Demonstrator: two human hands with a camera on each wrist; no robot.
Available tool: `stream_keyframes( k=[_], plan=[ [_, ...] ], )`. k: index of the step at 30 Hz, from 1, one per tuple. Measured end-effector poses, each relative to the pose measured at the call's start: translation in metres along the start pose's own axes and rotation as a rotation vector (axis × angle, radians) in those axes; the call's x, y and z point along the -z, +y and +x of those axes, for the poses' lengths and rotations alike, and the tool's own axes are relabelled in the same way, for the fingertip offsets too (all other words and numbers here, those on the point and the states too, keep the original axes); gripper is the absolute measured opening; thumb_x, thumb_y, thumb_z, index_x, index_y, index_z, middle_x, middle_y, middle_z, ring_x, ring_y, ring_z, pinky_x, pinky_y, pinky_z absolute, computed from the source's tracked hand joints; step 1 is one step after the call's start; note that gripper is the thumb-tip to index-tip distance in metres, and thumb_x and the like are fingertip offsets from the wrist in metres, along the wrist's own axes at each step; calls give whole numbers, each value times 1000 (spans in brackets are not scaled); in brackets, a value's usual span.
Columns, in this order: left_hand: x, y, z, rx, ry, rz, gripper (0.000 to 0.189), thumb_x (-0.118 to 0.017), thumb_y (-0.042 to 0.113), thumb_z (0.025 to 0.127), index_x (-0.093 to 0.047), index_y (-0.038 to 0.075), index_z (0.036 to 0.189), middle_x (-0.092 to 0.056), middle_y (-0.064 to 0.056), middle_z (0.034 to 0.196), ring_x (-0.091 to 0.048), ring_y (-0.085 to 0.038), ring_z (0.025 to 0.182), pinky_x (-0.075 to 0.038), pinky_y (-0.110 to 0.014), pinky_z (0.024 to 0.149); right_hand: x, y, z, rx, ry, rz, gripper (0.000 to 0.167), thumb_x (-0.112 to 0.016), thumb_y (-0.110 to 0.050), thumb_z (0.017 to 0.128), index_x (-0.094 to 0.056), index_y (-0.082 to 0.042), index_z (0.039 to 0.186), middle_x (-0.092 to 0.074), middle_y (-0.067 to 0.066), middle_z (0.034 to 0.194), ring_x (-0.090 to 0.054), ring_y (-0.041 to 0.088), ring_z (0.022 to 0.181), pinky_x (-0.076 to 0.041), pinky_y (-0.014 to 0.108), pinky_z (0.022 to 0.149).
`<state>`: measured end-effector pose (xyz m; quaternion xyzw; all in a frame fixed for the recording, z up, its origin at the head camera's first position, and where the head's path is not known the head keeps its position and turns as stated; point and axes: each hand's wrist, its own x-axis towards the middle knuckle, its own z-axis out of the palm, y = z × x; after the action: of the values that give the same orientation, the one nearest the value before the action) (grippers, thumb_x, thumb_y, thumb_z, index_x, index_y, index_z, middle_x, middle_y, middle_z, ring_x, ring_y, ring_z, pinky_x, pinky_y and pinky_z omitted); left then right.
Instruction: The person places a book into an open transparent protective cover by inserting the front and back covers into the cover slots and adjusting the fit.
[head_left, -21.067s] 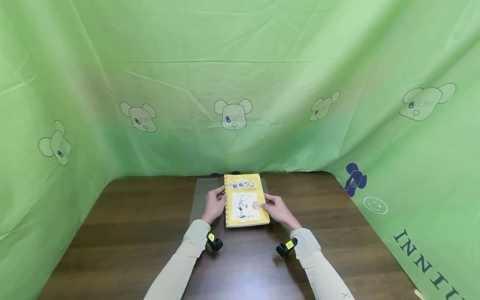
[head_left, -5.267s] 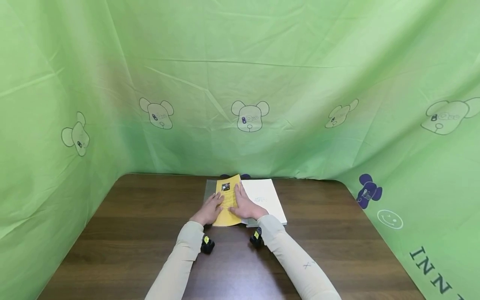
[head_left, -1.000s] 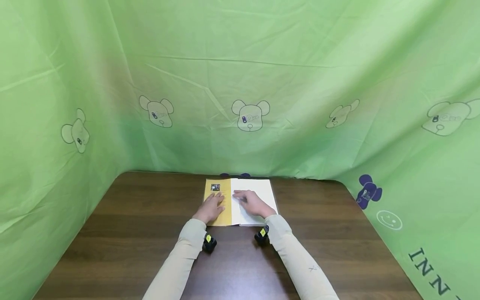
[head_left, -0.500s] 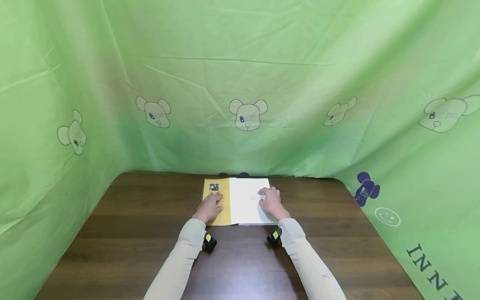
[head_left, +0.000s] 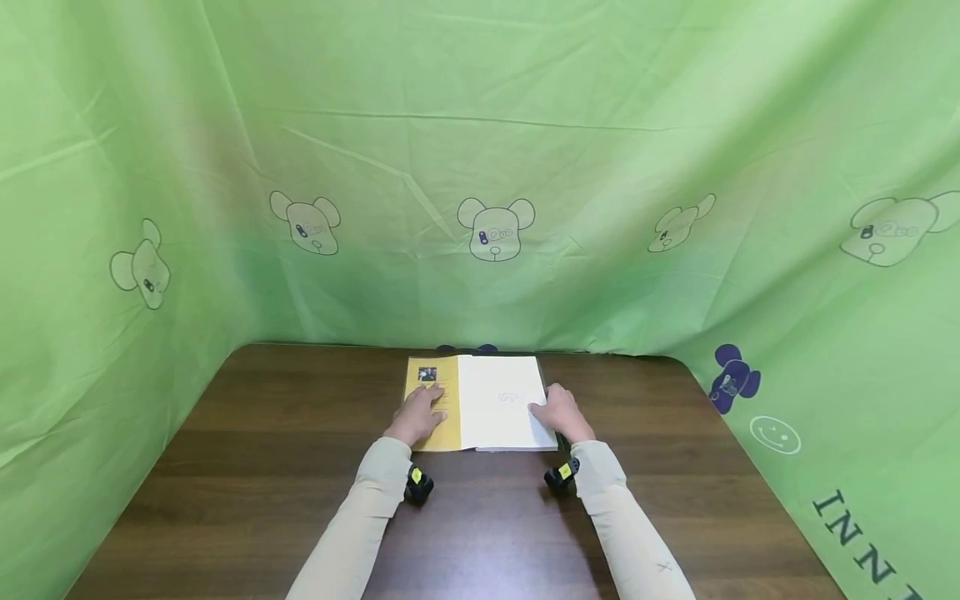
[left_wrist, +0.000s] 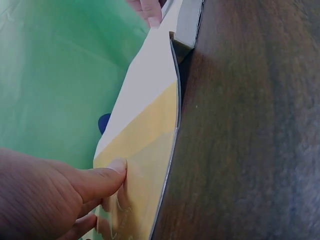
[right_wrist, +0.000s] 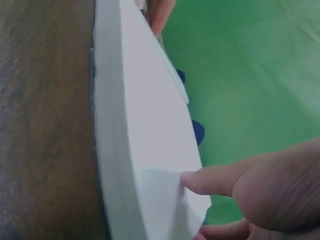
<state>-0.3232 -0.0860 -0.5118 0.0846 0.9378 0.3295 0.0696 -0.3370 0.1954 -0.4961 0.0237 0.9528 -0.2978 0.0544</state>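
One open book [head_left: 491, 379] lay spread crosswise — left hand [head_left: 416, 416] resting on its yellow flap [head_left: 452, 383], fingers extended, gripping nothing. Right hand [head_left: 566, 415] pinched the opposite edge.

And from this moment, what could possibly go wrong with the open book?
The yellow inside cover might spring up if the left hand, which rests on it, lifts. The white page could crease near its outer edge, where the thumb of the right hand touches it. The book also lies close to the far edge of the table, so a forward push might slide it into the green printed cloth.
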Motion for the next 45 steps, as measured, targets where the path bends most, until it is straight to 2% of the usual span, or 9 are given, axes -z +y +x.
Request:
stream_keyframes(
  k=[4, 14, 21, 26, 29, 33, 37, 40, 45],
  plan=[
    [0, -1, 0, 13, 11, -7, 51, -64, 17, 100, -52, 4, 148, -38, -11, 162, -29, -39, 151, -30, -69, 116, 4, -3, -2, -40, -42, -17, 44, -69, -22, 93, -56, 16, 111, -62, 25, 100, -59, 31, 87, -54, 48, 81],
    [2, 0, -1, 16, 20, -22, 51, -65, 16, 100, -52, 4, 147, -38, -13, 162, -29, -41, 151, -30, -71, 114, 5, -1, 0, -36, -41, 57, 50, -72, -24, 90, -60, 17, 116, -65, 27, 110, -60, 30, 93, -55, 46, 86],
    [-2, 0, -3, 10, 31, -27, 50, -65, 15, 99, -53, 3, 147, -39, -13, 161, -30, -41, 150, -29, -71, 115, 7, 5, 1, -35, -64, 101, 39, -74, -23, 89, -68, 11, 107, -66, 14, 96, -56, 22, 83, -48, 30, 70],
    [-5, 0, -5, -5, 36, -45, 50, -64, 14, 99, -53, 2, 146, -40, -14, 161, -30, -41, 150, -28, -70, 116, 16, 4, -1, 23, -78, 100, 38, -71, -24, 91, -65, 11, 105, -61, 12, 88, -54, 21, 79, -45, 28, 66],
    [-6, 1, -7, -16, 41, -44, 50, -65, 14, 99, -54, 1, 145, -41, -15, 160, -30, -42, 150, -29, -70, 115, 23, 1, -2, 79, -76, 112, 34, -64, -24, 97, -64, 9, 105, -55, 8, 80, -50, 19, 73, -42, 27, 64],
    [-7, 0, -9, -23, 47, -37, 50, -65, 14, 98, -54, 1, 145, -41, -15, 160, -30, -41, 150, -29, -70, 115, 31, -4, -4, 188, -51, 192, 33, -50, -19, 105, -65, 9, 114, -57, 6, 78, -51, 13, 71, -44, 27, 66],
    [-5, 1, -9, -33, 58, -25, 49, -66, 14, 98, -55, 0, 144, -41, -15, 159, -31, -42, 149, -30, -69, 116, 32, -10, -4, 281, -28, 318, 38, -45, -19, 108, -62, 10, 127, -70, 14, 93, -60, 9, 76, -51, 26, 73],
    [-5, 1, -10, -39, 60, -17, 49, -66, 14, 98, -55, 0, 144, -42, -15, 159, -32, -42, 149, -31, -68, 115, 29, -17, -5, 300, -33, 433, 41, -47, -21, 109, -60, 10, 133, -73, 17, 98, -64, 7, 74, -54, 25, 72],
    [-8, 1, -12, -46, 71, -19, 49, -66, 13, 98, -56, 0, 143, -42, -16, 159, -32, -42, 149, -31, -68, 115, 18, -31, -7, 275, -105, 646, 50, -44, -28, 110, -57, 13, 134, -74, 16, 102, -67, 8, 77, -57, 25, 73]
  ],
)
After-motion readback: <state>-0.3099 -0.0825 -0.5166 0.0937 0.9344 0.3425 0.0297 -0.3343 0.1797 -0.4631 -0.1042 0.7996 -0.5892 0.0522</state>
